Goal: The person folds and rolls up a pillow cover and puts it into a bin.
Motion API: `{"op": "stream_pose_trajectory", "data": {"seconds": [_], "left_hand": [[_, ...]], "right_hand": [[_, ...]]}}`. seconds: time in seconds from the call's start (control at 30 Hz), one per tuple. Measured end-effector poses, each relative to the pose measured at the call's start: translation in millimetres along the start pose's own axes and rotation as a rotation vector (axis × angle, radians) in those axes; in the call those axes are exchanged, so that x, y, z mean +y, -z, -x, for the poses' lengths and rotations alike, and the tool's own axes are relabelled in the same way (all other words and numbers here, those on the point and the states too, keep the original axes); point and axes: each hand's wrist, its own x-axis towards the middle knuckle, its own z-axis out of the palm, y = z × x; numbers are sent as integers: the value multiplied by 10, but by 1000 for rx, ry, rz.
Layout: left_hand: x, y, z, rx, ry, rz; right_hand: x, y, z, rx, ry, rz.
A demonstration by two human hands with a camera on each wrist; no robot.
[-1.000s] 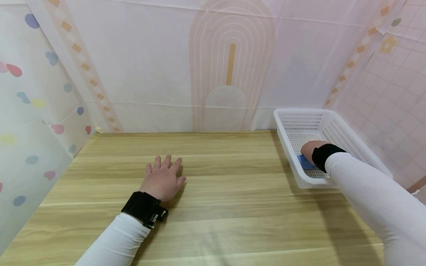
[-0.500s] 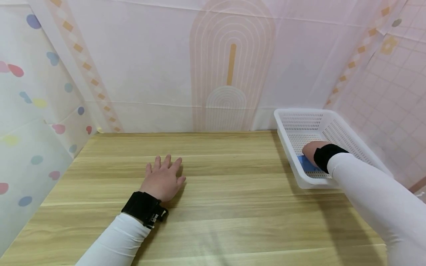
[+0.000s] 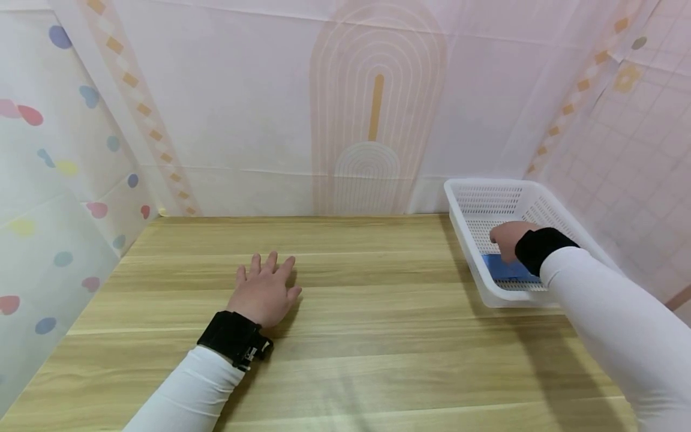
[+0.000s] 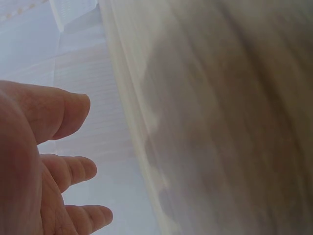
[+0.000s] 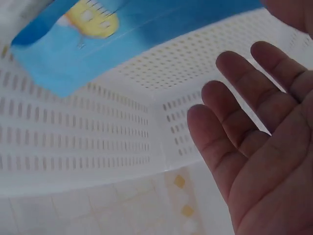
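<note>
My left hand (image 3: 263, 295) is held low over the wooden table (image 3: 367, 336), palm down with fingers spread and nothing in them. The left wrist view shows its thumb and two fingers, with a shadow of the hand on the wood. My right hand (image 3: 511, 237) hangs inside the white plastic basket (image 3: 468, 252), its fingers straight and apart from each other in the right wrist view. Beneath it on the basket floor lies a flat blue item (image 5: 88, 54) printed with a yellow cartoon figure. The fingers stand clear of it in the right wrist view; the hand covers part of it from above.
The basket, with slotted walls and a perforated floor, stands at the table's back right, close to the right wall sheet (image 3: 637, 180). A patterned sheet (image 3: 259, 120) rises along the back edge, and a dotted one (image 3: 65, 240) along the left.
My right hand has risen a little and shifted slightly right, and more of the blue item shows under it. The left hand has stayed in place.
</note>
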Motion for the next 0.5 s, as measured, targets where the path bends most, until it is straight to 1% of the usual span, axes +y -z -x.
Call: {"op": "stream_pose_trajectory", "data": {"seconds": [0.13,0.23,0.37,0.5], "left_hand": [[7,2,-15,5,2,5],[10,5,-31,9,1,11],[11,9,-50,13,1,21],[12,15,-67,8,1,28]], "right_hand": [[8,113,89,58,-20,-43],[15,229,174,88,-75,-76],[-7,379,235,183,-125,-138],[-151,526,277,300,-154,-216]]}}
